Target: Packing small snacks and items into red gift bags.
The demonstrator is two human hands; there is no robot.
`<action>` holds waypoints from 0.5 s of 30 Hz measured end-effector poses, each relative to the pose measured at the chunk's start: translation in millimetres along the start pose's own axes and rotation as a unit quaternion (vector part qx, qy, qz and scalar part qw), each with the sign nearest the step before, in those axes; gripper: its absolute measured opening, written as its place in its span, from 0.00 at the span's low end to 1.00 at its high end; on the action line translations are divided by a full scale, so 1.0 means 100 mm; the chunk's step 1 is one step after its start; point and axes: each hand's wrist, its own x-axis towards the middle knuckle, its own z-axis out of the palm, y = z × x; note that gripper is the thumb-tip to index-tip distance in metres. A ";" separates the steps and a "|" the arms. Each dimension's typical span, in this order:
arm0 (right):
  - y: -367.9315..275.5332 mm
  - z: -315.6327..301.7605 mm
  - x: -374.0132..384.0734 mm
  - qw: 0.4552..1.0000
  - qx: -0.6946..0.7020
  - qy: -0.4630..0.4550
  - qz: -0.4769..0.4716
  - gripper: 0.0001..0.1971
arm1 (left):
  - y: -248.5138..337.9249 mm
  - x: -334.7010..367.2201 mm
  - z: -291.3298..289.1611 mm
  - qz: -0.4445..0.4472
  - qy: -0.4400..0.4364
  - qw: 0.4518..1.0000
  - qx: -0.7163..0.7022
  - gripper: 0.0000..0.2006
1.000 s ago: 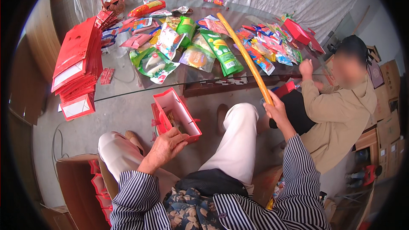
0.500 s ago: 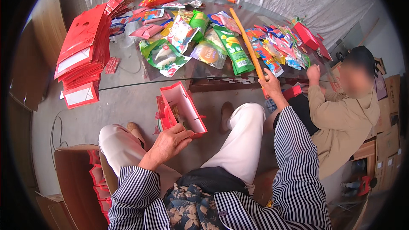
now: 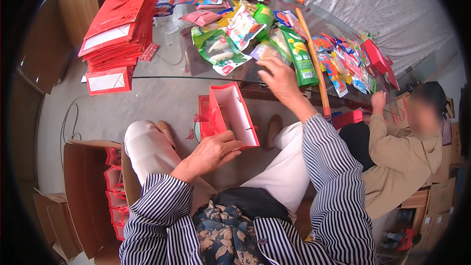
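Brightly red bag, white inside, open-topped

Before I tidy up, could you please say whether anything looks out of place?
The yellow stick looks odd: it lies among snack packets, its near end jutting past the edge of the glass table.
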 end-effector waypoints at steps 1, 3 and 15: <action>-0.07 0.11 0.05 0.999 -0.023 -0.020 -0.026 0.16 | -0.03 0.00 0.02 0.005 0.003 1.000 -0.008 0.09; -0.12 0.38 0.17 0.995 -0.061 0.000 -0.080 0.16 | -0.03 0.00 0.01 0.007 0.009 1.000 -0.011 0.09; -0.11 0.69 0.67 0.996 -0.024 0.066 -0.054 0.04 | -0.05 -0.10 -0.04 -0.010 -0.002 1.000 0.003 0.11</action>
